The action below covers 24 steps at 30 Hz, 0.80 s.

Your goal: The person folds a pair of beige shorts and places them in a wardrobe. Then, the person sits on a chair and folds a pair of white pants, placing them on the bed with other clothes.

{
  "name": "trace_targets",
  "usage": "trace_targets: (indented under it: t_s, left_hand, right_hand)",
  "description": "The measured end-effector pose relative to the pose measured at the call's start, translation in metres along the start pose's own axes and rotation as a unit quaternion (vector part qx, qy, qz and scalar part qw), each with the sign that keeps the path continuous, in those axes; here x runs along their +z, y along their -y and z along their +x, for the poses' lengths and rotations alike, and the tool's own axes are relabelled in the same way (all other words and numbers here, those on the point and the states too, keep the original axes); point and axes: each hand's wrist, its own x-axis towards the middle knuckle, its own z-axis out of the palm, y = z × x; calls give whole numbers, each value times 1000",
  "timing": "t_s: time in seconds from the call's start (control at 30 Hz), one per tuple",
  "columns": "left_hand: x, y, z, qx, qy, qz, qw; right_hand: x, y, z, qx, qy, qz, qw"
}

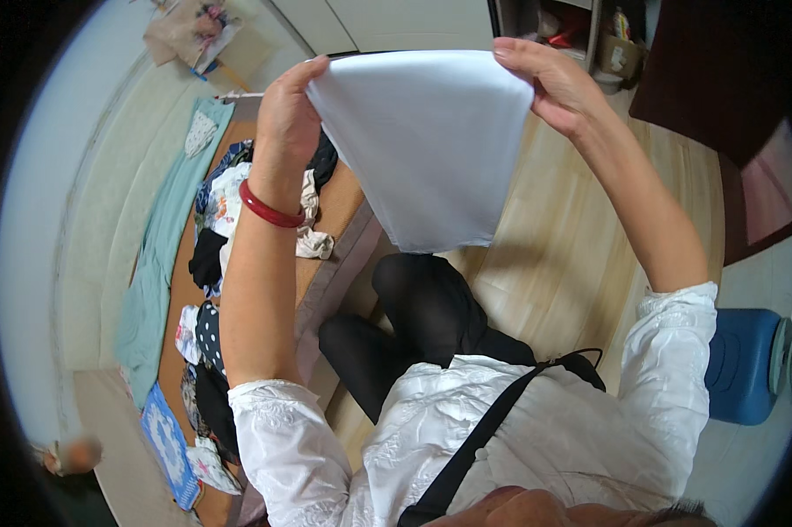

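Observation:
A white piece of cloth (429, 145) hangs stretched between my two hands, out in front of me above knee height. My left hand (292, 109) grips its upper left corner, and a red bangle (271, 209) circles that wrist. At the upper right corner, my right hand (551, 82) pinches the cloth between thumb and fingers. The top edge is pulled nearly straight, while the lower edge hangs close to my knees in black trousers (429, 309). Whether the cloth is a garment or a plain sheet cannot be told.
To the left, a bed with a brown mat (337, 204) bears heaped clothes (228, 197), a teal cloth (162, 250) and a blue-and-white cloth (171, 441). A blue plastic container (742, 365) stands at right on the wooden floor (567, 217). A cardboard box (620, 56) sits on the far shelf.

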Motion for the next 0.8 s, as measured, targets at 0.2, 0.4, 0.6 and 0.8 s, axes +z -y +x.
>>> trace_targets:
  t_s: [0.2, 0.4, 0.6, 0.8]
  left_hand:
    - [-7, -6, 27, -26, -4, 18, 999]
    - [-32, -5, 50, -67, 35, -3, 997]
    - [-42, -11, 56, -10, 9, -4, 1000]
    - [-38, -14, 52, -5, 13, -18, 1000]
  right_hand:
    - [-4, 2, 7, -52, -9, 29, 998]
    - [24, 2, 3, -141, 6, -36, 989]
    - [48, 10, 6, -258, -12, -148, 955]
    - [46, 26, 1, -293, -10, -213, 932]
